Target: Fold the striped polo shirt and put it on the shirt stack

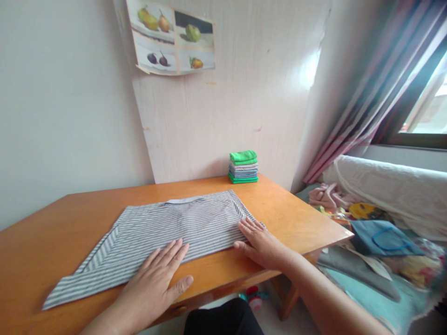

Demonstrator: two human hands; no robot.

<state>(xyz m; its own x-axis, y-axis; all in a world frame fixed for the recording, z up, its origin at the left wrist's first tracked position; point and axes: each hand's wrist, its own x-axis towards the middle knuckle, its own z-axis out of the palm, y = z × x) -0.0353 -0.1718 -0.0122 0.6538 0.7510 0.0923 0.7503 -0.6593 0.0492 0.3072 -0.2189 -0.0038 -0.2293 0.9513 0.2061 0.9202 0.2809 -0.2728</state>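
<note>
A grey-and-white striped garment (157, 232) lies spread flat on the orange-brown wooden table, with a plain light grey band (185, 200) along its far edge. Diagonal stripes show at its left end and right edge, where the cloth looks folded over. My left hand (157, 274) rests palm down on the near edge, fingers stretched and thumb out over the bare wood. On the right near corner lies my right hand (256, 242), also flat with fingers extended. Neither hand grips the cloth. What kind of garment it is cannot be told for certain.
A neat stack of folded green, grey and blue cloths (243, 166) stands at the table's back edge by the wall. Right of the table (293, 218), a bed or sofa (373, 288) holds piled clothes and bags. A red item (254, 295) is on the floor underneath.
</note>
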